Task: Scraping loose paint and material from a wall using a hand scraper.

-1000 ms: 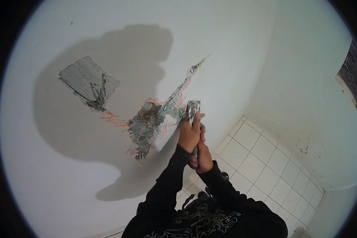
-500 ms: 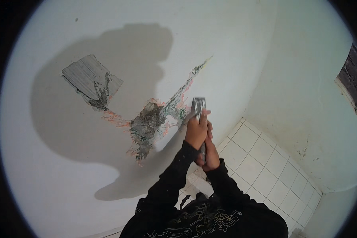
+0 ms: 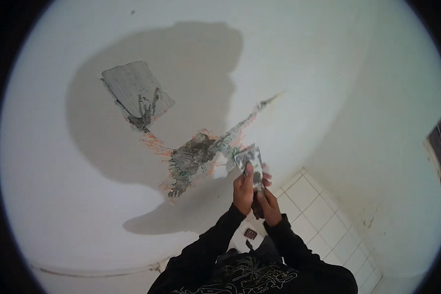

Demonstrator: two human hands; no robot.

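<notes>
Hands meet at a plaster-smeared scraper held against the white wall beside the gouged grey patch: left hand fingers wrap its blade end, right hand fingers clasp the handle below.

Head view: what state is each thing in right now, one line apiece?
scraper: gripped in both hands, blade smeared grey, against the wall
left hand: closed on the scraper
right hand: closed low on its handle
white wall: paint scraped off in patches
grey patch: bare, exposed
</notes>
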